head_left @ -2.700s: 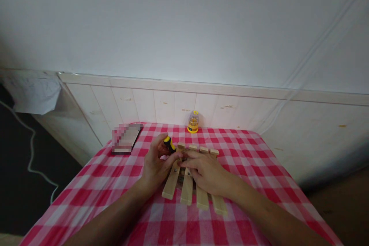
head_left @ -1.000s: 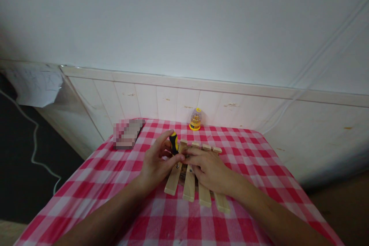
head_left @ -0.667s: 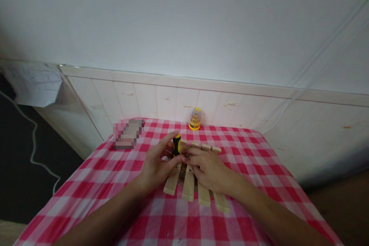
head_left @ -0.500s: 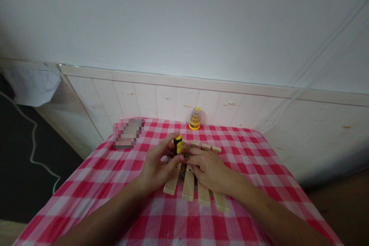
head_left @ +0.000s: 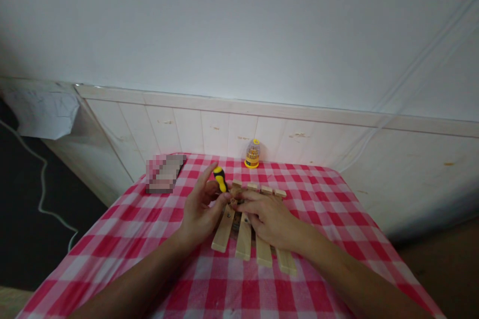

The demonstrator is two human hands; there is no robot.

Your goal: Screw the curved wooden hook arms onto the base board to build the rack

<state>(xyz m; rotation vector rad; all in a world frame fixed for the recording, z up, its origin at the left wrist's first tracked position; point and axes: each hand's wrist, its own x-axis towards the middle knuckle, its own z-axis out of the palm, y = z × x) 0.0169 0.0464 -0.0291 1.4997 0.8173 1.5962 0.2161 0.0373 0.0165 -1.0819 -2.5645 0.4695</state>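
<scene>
Left hand [head_left: 199, 209]: grip clamped on the small screwdriver [head_left: 220, 179], yellow-and-black handle tilted leftward, tip down at the leftmost slat.
Right hand [head_left: 270, 218]: pressed flat across the wooden slat rack [head_left: 243, 239], fingers spread, gripping nothing.
Rack: mid-worktop, on the red checked cloth [head_left: 322, 204].
Far edge: yellow bit holder [head_left: 252, 154] by the wall.

The middle of the wooden slat rack [head_left: 243, 239] is covered by the right hand [head_left: 271, 219], so the dark part beneath it cannot be made out. The screwdriver [head_left: 220, 178] tip is hidden behind the left hand [head_left: 198, 212]. The object [head_left: 164, 173] at the table's far left corner is blurred out. The contents of the small yellow-based container [head_left: 252, 153], possibly bits, are too small to tell. Both forearms are cut off by the lower edge.
</scene>
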